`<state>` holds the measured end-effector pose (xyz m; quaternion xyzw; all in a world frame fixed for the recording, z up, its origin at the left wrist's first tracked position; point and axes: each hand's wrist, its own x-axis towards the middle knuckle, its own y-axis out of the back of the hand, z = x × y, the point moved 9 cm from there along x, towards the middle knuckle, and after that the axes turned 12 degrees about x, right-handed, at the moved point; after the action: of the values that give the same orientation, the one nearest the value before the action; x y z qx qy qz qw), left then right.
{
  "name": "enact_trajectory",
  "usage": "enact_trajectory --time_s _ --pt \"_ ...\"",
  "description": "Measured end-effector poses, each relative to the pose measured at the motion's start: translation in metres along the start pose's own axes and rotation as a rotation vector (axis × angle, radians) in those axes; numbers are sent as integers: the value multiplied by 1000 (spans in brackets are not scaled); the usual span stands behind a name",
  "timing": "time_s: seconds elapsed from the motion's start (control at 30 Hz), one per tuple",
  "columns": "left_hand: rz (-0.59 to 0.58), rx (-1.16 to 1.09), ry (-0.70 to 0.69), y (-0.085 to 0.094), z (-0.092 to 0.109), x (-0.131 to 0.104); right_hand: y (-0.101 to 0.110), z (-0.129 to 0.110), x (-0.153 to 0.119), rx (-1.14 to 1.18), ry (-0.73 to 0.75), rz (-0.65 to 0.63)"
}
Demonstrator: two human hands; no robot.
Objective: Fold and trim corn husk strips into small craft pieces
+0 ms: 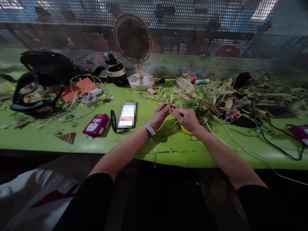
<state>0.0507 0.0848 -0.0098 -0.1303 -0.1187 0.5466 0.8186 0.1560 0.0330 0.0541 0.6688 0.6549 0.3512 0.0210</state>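
My left hand [161,115], with a pale band on its wrist, is closed on a small pale leafy strip [171,98] that sticks up between my hands. My right hand [186,118] is closed right beside it, its fingertips meeting those of my left hand; a small reddish bit shows there, too small to name. Beneath my right hand, part of a yellow object [186,130] shows on the green table [144,144]. Green sprigs and dry husks [211,102] lie just right of my right hand.
A phone [127,115], a purple power socket block [96,124] and cables lie to the left. Behind stand a fan [141,80] and a black bottle [116,72]. A black bag [48,67] sits far left. More cables cross the right side.
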Motion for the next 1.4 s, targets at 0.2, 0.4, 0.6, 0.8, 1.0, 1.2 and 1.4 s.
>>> enact_trajectory --time_s 0.2,0.4,0.6,0.8,1.0,1.2,1.4 --pt "15 73 -64 -3 2 -4 -42 31 -6 532 -362 -156" --pt "48 71 -49 -2 1 -4 -50 31 -7 798 -399 -175" --pt "38 29 -92 2 6 1 -53 29 -8 746 -392 -227" --pt "1 102 -22 7 4 5 2 4 -1 324 -70 79" --pt "-71 126 -47 -7 7 -1 34 4 2 48 2 303" --pt "-75 165 -81 -10 11 -3 -19 36 0 363 -227 -49" --pt "65 164 -68 8 17 0 -23 32 -3 416 -188 -54"
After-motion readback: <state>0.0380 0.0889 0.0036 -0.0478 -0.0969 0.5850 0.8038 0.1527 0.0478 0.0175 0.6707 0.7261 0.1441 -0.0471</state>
